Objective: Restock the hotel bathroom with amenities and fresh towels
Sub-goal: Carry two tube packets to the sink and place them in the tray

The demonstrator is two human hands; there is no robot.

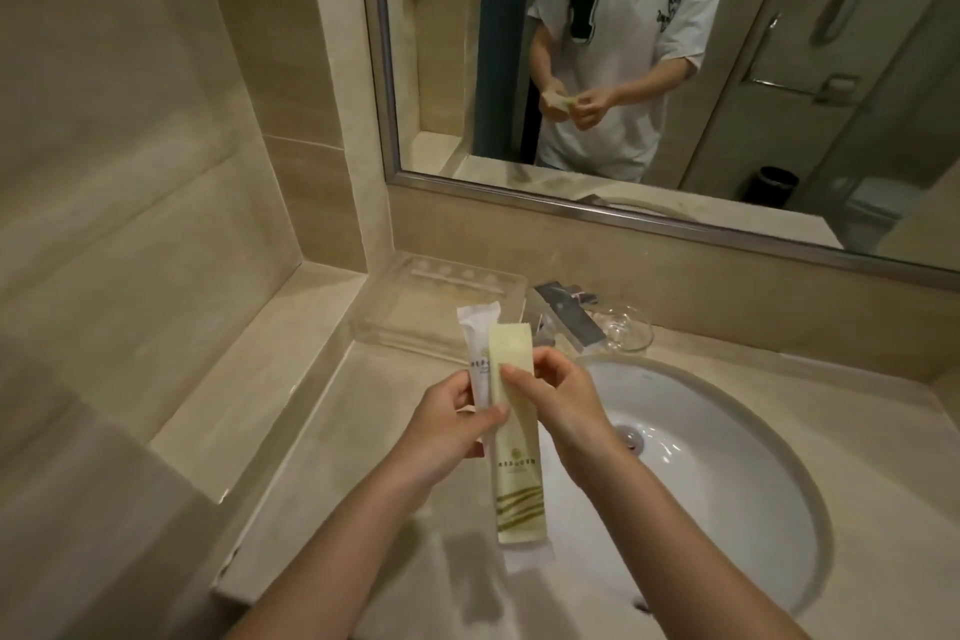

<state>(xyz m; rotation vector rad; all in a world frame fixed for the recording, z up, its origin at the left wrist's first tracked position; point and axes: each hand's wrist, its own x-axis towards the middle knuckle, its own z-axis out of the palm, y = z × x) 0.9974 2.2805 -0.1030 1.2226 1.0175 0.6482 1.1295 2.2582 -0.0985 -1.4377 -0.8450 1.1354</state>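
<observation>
Left hand [447,431] grips white sachet [480,359]; right hand [566,400] pinches yellow-green sachet [517,473] touching it — both above the 9 o'clock rim of the basin [727,463]. Clear tray [415,307] at 12 o'clock from hands — contents unreadable. Glass [626,327] at 1 o'clock.

All I see from my end is beige stone tile on the walls [130,120] and a matching countertop [291,431] with a white oval sink [753,431] sunk into it. Chrome faucet [566,312] at the back, big metal-framed mirror [447,42] above. Lighting's warm and kinda dim.
</observation>
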